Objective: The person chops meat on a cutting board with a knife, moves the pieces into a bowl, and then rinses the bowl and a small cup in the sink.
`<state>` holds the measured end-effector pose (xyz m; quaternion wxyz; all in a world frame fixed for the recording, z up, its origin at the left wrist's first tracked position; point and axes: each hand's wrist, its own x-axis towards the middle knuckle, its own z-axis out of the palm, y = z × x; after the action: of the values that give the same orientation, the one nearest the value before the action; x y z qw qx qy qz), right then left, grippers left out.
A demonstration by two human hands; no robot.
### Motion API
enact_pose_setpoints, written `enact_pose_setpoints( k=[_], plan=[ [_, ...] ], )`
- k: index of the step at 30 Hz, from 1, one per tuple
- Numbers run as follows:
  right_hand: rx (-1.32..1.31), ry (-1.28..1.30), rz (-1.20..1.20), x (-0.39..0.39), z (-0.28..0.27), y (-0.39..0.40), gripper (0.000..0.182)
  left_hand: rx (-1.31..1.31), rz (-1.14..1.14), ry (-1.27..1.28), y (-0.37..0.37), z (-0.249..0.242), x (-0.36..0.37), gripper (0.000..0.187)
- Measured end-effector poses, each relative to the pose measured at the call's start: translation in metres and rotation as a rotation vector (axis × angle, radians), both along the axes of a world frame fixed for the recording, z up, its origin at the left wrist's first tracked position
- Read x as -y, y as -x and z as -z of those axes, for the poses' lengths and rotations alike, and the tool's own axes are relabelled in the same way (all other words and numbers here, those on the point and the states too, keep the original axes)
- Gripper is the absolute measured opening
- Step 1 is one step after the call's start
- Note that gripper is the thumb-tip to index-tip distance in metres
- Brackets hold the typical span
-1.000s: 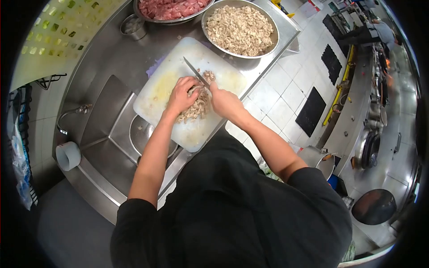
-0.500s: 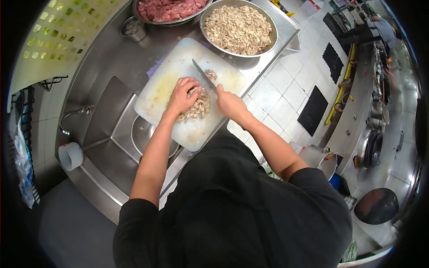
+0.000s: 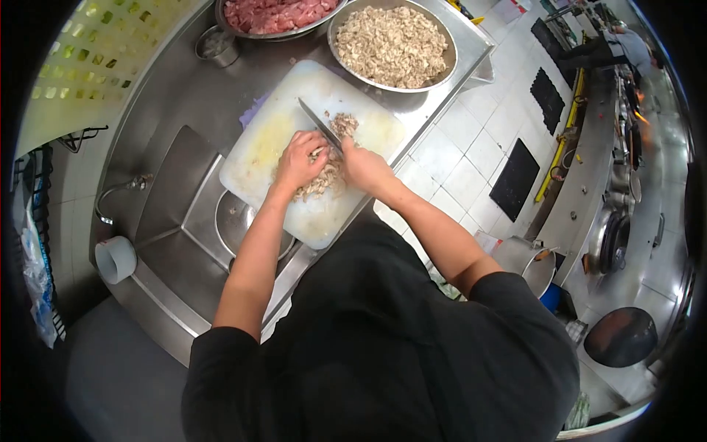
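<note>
My right hand (image 3: pixel 364 169) is wrapped round the handle of a knife (image 3: pixel 317 121), whose blade points up and left over a white cutting board (image 3: pixel 258 151). Against the blade side, my left hand (image 3: pixel 300 159) has its fingers curled down on a pile of sliced brown food (image 3: pixel 321 183), probably mushroom or meat. Beyond the knife lies a small heap of chopped pieces (image 3: pixel 343 125). Past the board's far edge stands a metal bowl full of chopped pale-brown food (image 3: pixel 392 48).
A bowl of raw pink meat (image 3: pixel 276 13) and a small metal cup (image 3: pixel 217 47) stand at the back. To the left are a sink (image 3: pixel 166 180) with a faucet (image 3: pixel 121 193) and a yellow perforated basket (image 3: pixel 88 74). Another person (image 3: pixel 626 50) works far right.
My right hand and the knife have moved left, closer to my left hand. The chopped heap beyond the blade looks larger. A flame now shows near the far person.
</note>
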<state>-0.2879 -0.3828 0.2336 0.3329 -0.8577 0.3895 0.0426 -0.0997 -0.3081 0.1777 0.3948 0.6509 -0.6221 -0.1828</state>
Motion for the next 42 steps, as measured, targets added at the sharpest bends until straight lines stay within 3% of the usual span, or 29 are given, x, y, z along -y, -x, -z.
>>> enact_pose_setpoints(
  k=[5, 9, 14, 15, 16, 18, 19, 22, 26, 28, 31, 35, 38, 42],
  plan=[
    [-0.143, -0.078, -0.044, -0.025, -0.045, 0.024, 0.02, 0.013, -0.013, -0.01, 0.002, 0.005, -0.006, 0.017],
    [0.059, 0.006, -0.021, -0.015, 0.024, 0.002, 0.025, 0.021, 0.004, -0.004, 0.0, 0.005, -0.009, 0.016],
    [0.133, -0.02, -0.054, 0.026, 0.036, 0.005, 0.022, 0.098, 0.02, -0.019, 0.0, -0.002, -0.007, 0.019],
    [0.149, -0.04, -0.061, 0.028, 0.033, 0.014, 0.022, 0.159, 0.053, -0.144, -0.001, -0.008, -0.009, 0.042],
    [0.151, -0.047, -0.062, 0.027, 0.032, 0.02, 0.022, 0.16, 0.052, -0.151, 0.006, -0.011, -0.014, 0.042],
    [0.069, -0.007, -0.028, 0.03, 0.027, 0.028, 0.026, 0.536, -0.128, -0.188, 0.031, -0.024, -0.022, 0.079],
    [0.07, -0.007, -0.034, 0.031, 0.028, 0.029, 0.026, 0.619, -0.101, -0.349, 0.042, -0.033, -0.025, 0.107],
    [0.088, -0.016, 0.009, 0.029, 0.029, 0.029, 0.027, 0.652, -0.188, -0.491, 0.064, -0.033, -0.024, 0.114],
    [-0.004, -0.002, 0.022, 0.017, 0.011, 0.034, 0.028, 0.645, -0.115, -0.536, 0.041, -0.032, -0.02, 0.108],
    [-0.043, -0.006, 0.019, 0.009, 0.001, 0.035, 0.028, 0.566, 0.092, -0.468, 0.02, -0.033, -0.019, 0.1],
    [-0.064, -0.078, 0.088, -0.005, -0.005, 0.037, 0.03, 0.492, 0.143, -0.359, 0.01, -0.036, -0.02, 0.093],
    [-0.082, -0.11, 0.15, -0.016, -0.002, 0.033, 0.03, 0.539, 0.154, -0.291, 0.016, -0.013, -0.019, 0.089],
    [-0.086, -0.112, 0.148, -0.015, -0.008, 0.03, 0.029, 0.549, 0.033, -0.299, 0.028, 0.001, -0.02, 0.086],
    [-0.081, -0.092, 0.131, -0.014, -0.013, 0.029, 0.028, 0.546, 0.007, -0.274, 0.029, -0.008, -0.023, 0.082]
  ],
)
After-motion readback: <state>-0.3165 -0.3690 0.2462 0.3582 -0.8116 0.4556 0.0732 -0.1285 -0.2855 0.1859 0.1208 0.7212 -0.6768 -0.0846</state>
